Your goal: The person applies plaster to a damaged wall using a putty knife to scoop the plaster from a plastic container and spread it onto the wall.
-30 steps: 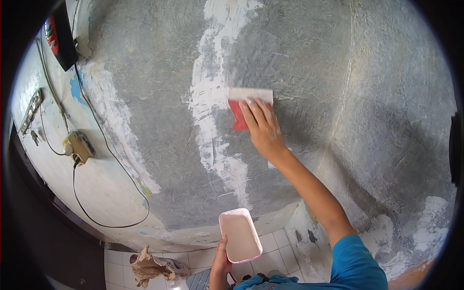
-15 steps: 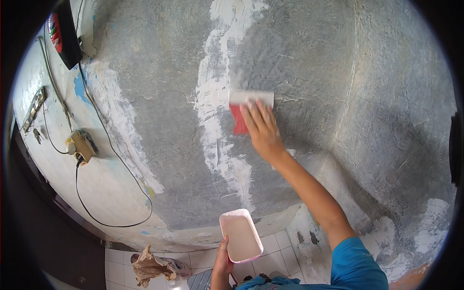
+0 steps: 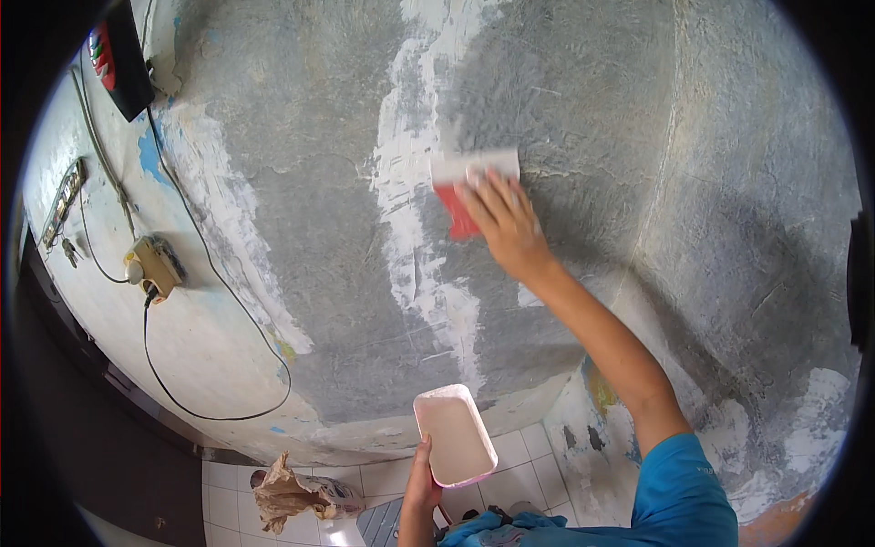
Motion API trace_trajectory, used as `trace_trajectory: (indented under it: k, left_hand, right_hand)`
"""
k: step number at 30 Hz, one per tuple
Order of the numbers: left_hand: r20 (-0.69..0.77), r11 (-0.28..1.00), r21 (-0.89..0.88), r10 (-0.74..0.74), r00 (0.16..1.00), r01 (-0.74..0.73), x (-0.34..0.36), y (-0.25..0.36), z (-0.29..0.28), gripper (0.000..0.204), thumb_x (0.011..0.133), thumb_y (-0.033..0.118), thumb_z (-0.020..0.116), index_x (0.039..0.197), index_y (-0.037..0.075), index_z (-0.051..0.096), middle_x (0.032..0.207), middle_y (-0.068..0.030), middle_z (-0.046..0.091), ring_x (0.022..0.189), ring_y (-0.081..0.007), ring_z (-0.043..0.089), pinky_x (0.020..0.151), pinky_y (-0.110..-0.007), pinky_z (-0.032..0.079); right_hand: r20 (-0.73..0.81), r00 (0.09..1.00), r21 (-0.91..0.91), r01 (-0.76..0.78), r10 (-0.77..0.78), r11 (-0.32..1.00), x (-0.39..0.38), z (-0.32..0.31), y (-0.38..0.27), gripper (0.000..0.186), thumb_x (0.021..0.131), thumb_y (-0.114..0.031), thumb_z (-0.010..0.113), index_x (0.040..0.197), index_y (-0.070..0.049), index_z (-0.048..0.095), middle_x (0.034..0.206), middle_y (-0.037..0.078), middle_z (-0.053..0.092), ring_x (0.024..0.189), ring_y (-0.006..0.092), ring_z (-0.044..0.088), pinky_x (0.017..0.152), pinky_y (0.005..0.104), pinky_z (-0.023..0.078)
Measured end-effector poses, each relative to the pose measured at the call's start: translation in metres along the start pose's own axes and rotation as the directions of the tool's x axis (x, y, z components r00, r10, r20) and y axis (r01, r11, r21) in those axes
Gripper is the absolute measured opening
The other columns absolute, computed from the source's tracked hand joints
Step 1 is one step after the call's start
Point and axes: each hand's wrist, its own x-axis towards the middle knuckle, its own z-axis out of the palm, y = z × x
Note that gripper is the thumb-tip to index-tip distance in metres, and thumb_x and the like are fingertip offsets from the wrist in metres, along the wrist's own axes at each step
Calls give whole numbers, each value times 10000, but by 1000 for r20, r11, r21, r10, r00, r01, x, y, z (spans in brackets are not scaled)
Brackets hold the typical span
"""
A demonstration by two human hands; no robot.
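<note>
Your right hand [image 3: 510, 223] grasps the red scraper [image 3: 456, 210], fingers laid over its face toward the pale blade [image 3: 451, 167]; your thumb is out of sight. Compared with half a second ago, the blade sits a little higher on the grey wall [image 3: 310, 210], and the red part leans more to one side. The shift is small: you are working the same patch, just right of the rough white band [image 3: 406, 173], with the blade's left end by the band's edge. For the work, that reads as a short upward stroke over this spot rather than a move to fresh wall. The blade is blurred, so I can't fairly tell whether its whole edge presses on the surface.

Your left hand [image 3: 420, 479] grips the shallow tub [image 3: 441, 392] by its left side, thumb against the wall of it. It stays low, below the scraper and well apart from it, much as before. The pale paste [image 3: 456, 442] inside looks smooth and fairly level, so your supply seems within easy reach.
</note>
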Motion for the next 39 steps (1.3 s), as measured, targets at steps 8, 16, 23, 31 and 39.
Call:
trace_trajectory:
  k: [8,16,23,31,39]
  left_hand:
    - [17,999,-2,-33,999,34,5,-11,-9,649,1060,490,508,1471,-8,441,1423,-159,565,1287,-259,574,1074,-399,479]
    - [34,1000,-14,-25,999,25,7,-6,-7,655,1056,494,513,1467,-11,441,1415,-166,569,1275,-265,585,1062,-402,488]
    - [11,999,-16,-38,999,38,3,-8,-6,663,1053,503,515,1465,-12,443,1403,-168,574,1268,-267,589,1054,-400,493]
    - [-9,999,-26,-32,999,32,2,-3,-10,703,1046,522,515,1487,-16,422,1455,-177,541,1322,-283,550,1095,-415,458]
    - [16,1000,-27,-15,1000,16,2,0,-1,700,1046,508,518,1501,-13,408,1471,-171,528,1341,-285,535,1111,-417,443]
  right_hand:
    - [-150,973,-40,-181,173,983,64,-50,81,520,983,9,498,1491,-99,503,1545,138,485,1450,340,423,1212,503,352]
    - [-29,974,-3,-224,223,975,-48,11,-13,615,949,59,522,1538,-97,441,1521,193,501,1465,404,389,1205,508,352]
    - [-199,929,120,-293,312,949,61,-56,75,581,995,33,467,1559,-87,400,1552,206,462,1475,408,373,1201,525,354]
    - [24,971,-1,-237,237,972,-42,19,-31,637,941,42,511,1558,-67,397,1588,216,409,1481,449,349,1218,544,320]
    - [-267,927,56,-257,262,965,69,-51,63,595,993,38,453,1571,-79,374,1589,198,409,1485,425,350,1246,519,285]
